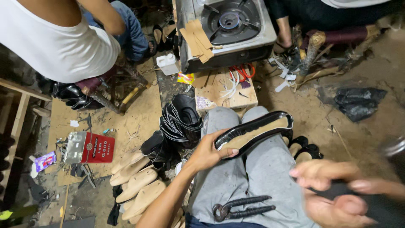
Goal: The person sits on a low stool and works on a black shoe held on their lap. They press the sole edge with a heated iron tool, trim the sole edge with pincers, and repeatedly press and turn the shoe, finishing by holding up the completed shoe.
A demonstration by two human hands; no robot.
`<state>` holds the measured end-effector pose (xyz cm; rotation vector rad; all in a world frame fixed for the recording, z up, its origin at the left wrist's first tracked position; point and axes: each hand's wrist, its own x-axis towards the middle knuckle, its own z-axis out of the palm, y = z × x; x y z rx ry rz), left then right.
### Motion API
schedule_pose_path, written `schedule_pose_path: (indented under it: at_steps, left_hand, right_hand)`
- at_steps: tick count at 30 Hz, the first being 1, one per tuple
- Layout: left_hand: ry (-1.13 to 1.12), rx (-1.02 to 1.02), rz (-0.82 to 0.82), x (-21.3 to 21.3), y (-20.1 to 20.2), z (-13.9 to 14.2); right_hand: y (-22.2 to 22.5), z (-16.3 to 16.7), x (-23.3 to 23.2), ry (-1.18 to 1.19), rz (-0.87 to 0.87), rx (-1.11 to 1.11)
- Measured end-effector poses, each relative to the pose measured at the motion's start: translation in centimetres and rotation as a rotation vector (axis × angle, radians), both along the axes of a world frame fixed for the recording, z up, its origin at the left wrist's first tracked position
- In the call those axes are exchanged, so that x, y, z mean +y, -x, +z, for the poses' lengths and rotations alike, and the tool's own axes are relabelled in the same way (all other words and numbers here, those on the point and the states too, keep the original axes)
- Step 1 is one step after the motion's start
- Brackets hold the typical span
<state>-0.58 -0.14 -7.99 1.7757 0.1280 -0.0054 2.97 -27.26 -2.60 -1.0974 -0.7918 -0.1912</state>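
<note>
A gas stove (230,25) is seen at the top, with card strips (198,38) laid on its edge. Below it, a pile of black shoe tops (181,118) and some pale wooden shoe forms (137,181) are set on the floor, near a red tin (90,147). A shoe (257,131), black outside and tan on its bottom, is held over the knees, toe pointing right. It is gripped at its heel end by the left hand (209,152), with fingers curled and thumb pressed on the black edge. To do this well, the shoe should be kept level and held firm. A black piece (337,190) is pinched in the right hand (333,190), which is blurred. Black pincers (240,207) are left on the lap, close enough to be picked up.
</note>
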Motion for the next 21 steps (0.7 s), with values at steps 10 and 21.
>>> schedule_pose_path:
  at_steps: [10, 21]
  left_hand:
    - [-0.004, -0.016, 0.042, 0.2, 0.6, -1.1]
    - [0.102, 0.102, 0.057, 0.5, 0.6, -2.8]
  right_hand:
    - [-0.7, -1.6, 3.4, 0.508, -0.05, -0.016]
    - [-1.6, -6.4, 3.7, 0.741, -0.165, -0.241]
